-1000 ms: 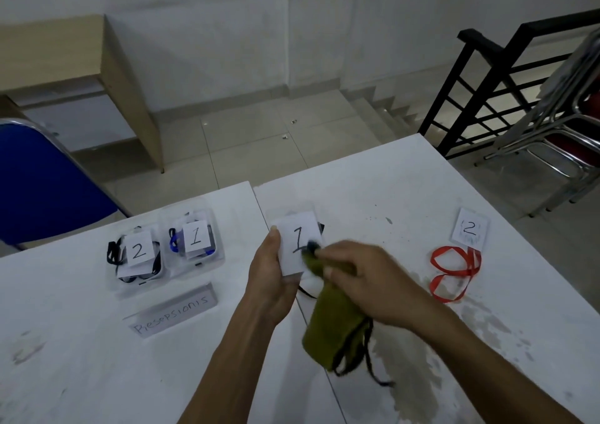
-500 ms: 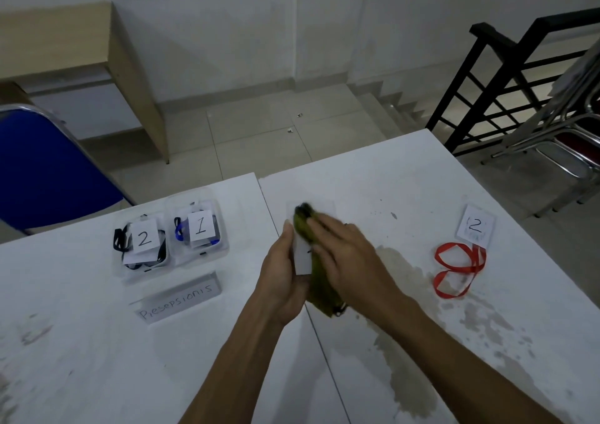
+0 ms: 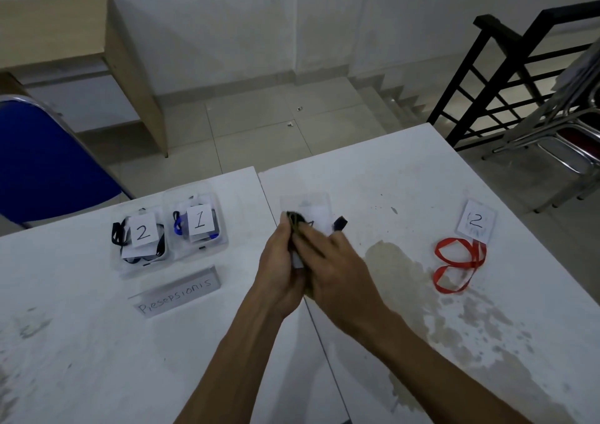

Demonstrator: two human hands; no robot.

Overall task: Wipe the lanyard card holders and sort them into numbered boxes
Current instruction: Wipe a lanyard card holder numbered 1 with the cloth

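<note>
My left hand (image 3: 281, 266) holds a clear card holder (image 3: 316, 209) upright by its left edge; its paper insert and number are mostly covered. My right hand (image 3: 334, 267) presses an olive cloth (image 3: 294, 220) against the holder's face, fingers lying flat over it. A dark lanyard end (image 3: 340, 222) sticks out past my right fingertips. Two clear boxes sit at the left: box 2 (image 3: 140, 240) with black lanyards and box 1 (image 3: 198, 225) with a blue one. On the right lies another holder marked 2 (image 3: 476, 221) with a red lanyard (image 3: 457, 264).
A clear name plate reading "Presepsionis" (image 3: 177, 292) lies in front of the boxes. A wet stain (image 3: 406, 271) spreads over the right table. A blue chair (image 3: 45, 164) stands at far left, a black stair railing (image 3: 506, 76) and metal chairs (image 3: 558, 125) at far right.
The cloth went from hanging below the holder to being pressed over its face, hiding the number 1. Both hands moved up and closer together.
</note>
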